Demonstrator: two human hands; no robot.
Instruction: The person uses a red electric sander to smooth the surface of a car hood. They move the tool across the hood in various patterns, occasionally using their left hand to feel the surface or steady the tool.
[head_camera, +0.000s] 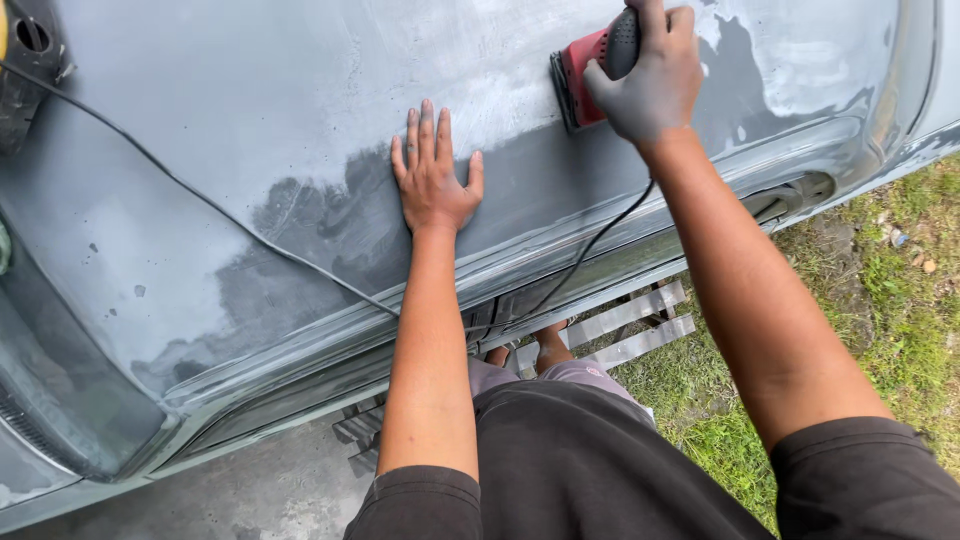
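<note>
On the grey car panel (250, 150), the left hand (432, 180) lies flat with its fingers (420, 130) spread wide, holding nothing. Up and right of it, the right hand (652, 75) grips the red sander (585, 72), pad pressed against the panel, its cord (590, 245) trailing down.

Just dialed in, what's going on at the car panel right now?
A person is working on a grey car body panel that shows patchy light and dark areas. The right hand, dusted grey, grips a red power sander pressed flat against the panel. The left hand lies open, palm down on the panel, to the left of the sander and below it. A black cord trails across the panel. Grass lies beside the car.
</note>
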